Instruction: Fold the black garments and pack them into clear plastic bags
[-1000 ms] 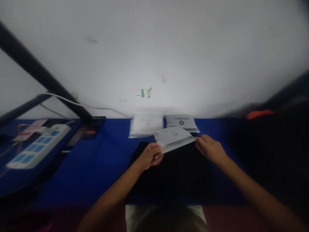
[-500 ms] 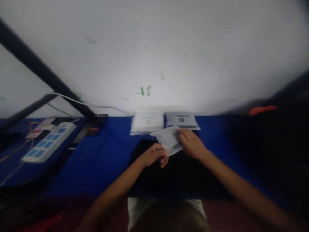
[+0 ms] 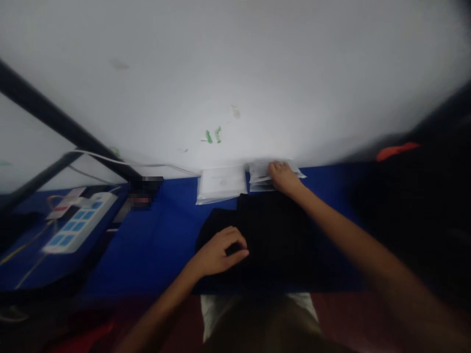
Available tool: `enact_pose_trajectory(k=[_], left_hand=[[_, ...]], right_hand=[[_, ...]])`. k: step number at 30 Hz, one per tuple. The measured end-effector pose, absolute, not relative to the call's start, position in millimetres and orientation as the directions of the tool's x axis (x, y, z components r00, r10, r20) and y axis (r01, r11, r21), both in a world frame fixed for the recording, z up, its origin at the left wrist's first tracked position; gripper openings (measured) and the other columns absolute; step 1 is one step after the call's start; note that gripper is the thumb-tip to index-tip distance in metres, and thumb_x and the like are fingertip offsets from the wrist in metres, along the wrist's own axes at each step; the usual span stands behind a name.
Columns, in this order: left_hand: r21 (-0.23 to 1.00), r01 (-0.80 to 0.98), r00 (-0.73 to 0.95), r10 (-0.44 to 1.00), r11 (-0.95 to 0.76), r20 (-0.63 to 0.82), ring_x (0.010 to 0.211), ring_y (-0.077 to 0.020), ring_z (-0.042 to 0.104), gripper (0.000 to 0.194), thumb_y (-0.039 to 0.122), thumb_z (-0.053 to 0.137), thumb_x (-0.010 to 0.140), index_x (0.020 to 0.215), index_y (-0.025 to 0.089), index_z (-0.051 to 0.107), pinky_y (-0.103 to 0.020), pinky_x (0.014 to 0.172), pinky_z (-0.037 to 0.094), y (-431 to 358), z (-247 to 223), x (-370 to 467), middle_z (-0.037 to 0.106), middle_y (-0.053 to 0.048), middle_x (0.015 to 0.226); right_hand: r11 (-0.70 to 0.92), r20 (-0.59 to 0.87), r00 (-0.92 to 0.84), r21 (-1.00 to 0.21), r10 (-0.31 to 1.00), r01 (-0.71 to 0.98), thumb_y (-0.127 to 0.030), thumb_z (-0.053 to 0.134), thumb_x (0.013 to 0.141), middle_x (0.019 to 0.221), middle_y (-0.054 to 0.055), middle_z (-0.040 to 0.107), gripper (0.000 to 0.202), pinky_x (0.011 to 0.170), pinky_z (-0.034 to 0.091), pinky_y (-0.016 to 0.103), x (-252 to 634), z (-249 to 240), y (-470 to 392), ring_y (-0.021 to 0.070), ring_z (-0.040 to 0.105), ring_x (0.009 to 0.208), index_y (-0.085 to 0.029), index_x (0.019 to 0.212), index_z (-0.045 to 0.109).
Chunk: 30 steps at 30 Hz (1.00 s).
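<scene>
Whereas the pale pouch point(image 3: 258, 169) was held by both hands half a second ago, it is now covered by the fingers of the right hand point(image 3: 285, 177), atop another pouch point(image 3: 262, 187); whether it is pinched or merely touched cannot be told; the left hand point(image 3: 222, 250) has been freed, thumb and loosely curled fingers parted around nothing, with black cloth point(image 3: 272, 230) beneath; the placing seems nearly finished; white pouches point(image 3: 222, 182) are seen left of the right fingers.

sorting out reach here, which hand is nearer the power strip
Left. The left hand is over the black cloth, right of the power strip; the right hand is farther right, on the right bags.
</scene>
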State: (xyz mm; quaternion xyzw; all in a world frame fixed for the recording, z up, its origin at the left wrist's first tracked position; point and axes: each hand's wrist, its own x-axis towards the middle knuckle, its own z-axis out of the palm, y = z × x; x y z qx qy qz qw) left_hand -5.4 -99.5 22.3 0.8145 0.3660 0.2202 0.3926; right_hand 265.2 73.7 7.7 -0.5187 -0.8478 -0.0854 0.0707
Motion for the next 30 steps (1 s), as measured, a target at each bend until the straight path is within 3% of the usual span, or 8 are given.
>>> enact_pose_trajectory(k=[3, 6, 11, 15, 18, 22, 27, 30], left_hand=[[0.7, 0.492, 0.671, 0.738, -0.517, 0.073, 0.095, -0.0205, 0.058, 0.012, 0.029, 0.063, 0.088, 0.097, 0.022, 0.065, -0.036, 0.095, 0.041, -122, 20, -9, 0.064, -0.006, 0.097], [0.616, 0.561, 0.659, 0.749, -0.553, 0.072, 0.104, -0.0232, 0.056, 0.017, 0.03, 0.064, 0.087, 0.102, 0.022, 0.063, -0.038, 0.095, 0.042, -134, 13, -21, 0.062, -0.009, 0.108], [0.483, 0.618, 0.66, 0.743, -0.621, 0.11, 0.12, -0.0291, 0.05, 0.038, 0.033, 0.071, 0.082, 0.116, 0.023, 0.06, -0.046, 0.101, 0.043, -142, -3, -44, 0.056, -0.012, 0.126], [0.401, 0.642, 0.678, 0.728, -0.654, 0.104, 0.122, -0.0311, 0.05, 0.051, 0.035, 0.077, 0.075, 0.12, 0.024, 0.057, -0.049, 0.1, 0.046, -148, -7, -54, 0.054, -0.012, 0.131], [0.374, 0.659, 0.677, 0.731, -0.653, 0.084, 0.123, -0.0303, 0.048, 0.035, 0.026, 0.073, 0.078, 0.109, 0.022, 0.057, -0.048, 0.101, 0.045, -153, -5, -61, 0.053, -0.011, 0.132], [0.407, 0.667, 0.656, 0.751, -0.624, 0.075, 0.121, -0.0259, 0.048, 0.014, 0.012, 0.055, 0.084, 0.095, 0.021, 0.055, -0.045, 0.101, 0.044, -155, -4, -72, 0.054, -0.01, 0.129], [0.467, 0.665, 0.61, 0.785, -0.582, 0.108, 0.119, -0.0244, 0.047, 0.012, 0.012, 0.049, 0.088, 0.094, 0.021, 0.054, -0.042, 0.098, 0.044, -156, -12, -80, 0.052, -0.011, 0.126], [0.473, 0.647, 0.623, 0.772, -0.598, 0.125, 0.118, -0.0244, 0.047, 0.014, 0.011, 0.049, 0.087, 0.096, 0.021, 0.054, -0.043, 0.099, 0.042, -156, -18, -82, 0.053, -0.011, 0.125]], right_hand=[[0.488, 0.175, -0.479, -0.005, 0.86, 0.873, -0.033, 0.053, 0.089, 0.144, 0.028, 0.043, 0.061, 0.104, 0.026, 0.064, 263, -12, 77, 0.0445, 0.035, 0.134, -0.005, 0.141, 0.037], [0.484, 0.134, -0.469, -0.114, 0.873, 0.868, -0.065, 0.047, 0.087, 0.157, 0.02, 0.025, 0.082, 0.099, 0.012, 0.079, 264, -24, 77, 0.0515, 0.018, 0.14, -0.024, 0.153, 0.021], [0.455, 0.041, -0.454, -0.137, 0.89, 0.88, -0.079, 0.036, 0.082, 0.162, 0.012, 0.015, 0.083, 0.096, 0.0, 0.083, 263, -36, 76, 0.0512, 0.002, 0.143, -0.037, 0.152, 0.021], [0.424, -0.015, -0.428, -0.12, 0.903, 0.898, -0.079, 0.032, 0.083, 0.163, 0.009, 0.012, 0.083, 0.097, 0.001, 0.083, 261, -33, 79, 0.0498, 0.0, 0.144, -0.037, 0.153, 0.019], [0.426, -0.037, -0.434, -0.136, 0.9, 0.894, -0.074, 0.036, 0.086, 0.162, 0.011, 0.014, 0.082, 0.1, 0.007, 0.081, 259, -19, 70, 0.0496, 0.005, 0.144, -0.031, 0.154, 0.02], [0.546, 0.068, -0.547, -0.234, 0.834, 0.804, -0.052, 0.049, 0.092, 0.155, 0.022, 0.031, 0.07, 0.111, 0.027, 0.06, 255, 6, 8, 0.0415, 0.027, 0.142, -0.013, 0.149, 0.035], [0.693, 0.011, -0.79, -0.487, 0.613, 0.532, -0.046, 0.065, 0.084, 0.129, 0.012, 0.059, 0.061, 0.104, 0.044, 0.042, 266, 18, -106, 0.0258, 0.059, 0.114, -0.022, 0.138, 0.05], [0.606, -0.01, -0.691, -0.472, 0.723, 0.64, -0.032, 0.07, 0.081, 0.123, 0.012, 0.061, 0.053, 0.101, 0.047, 0.045, 291, 11, -146, 0.0277, 0.059, 0.112, -0.021, 0.131, 0.055]])
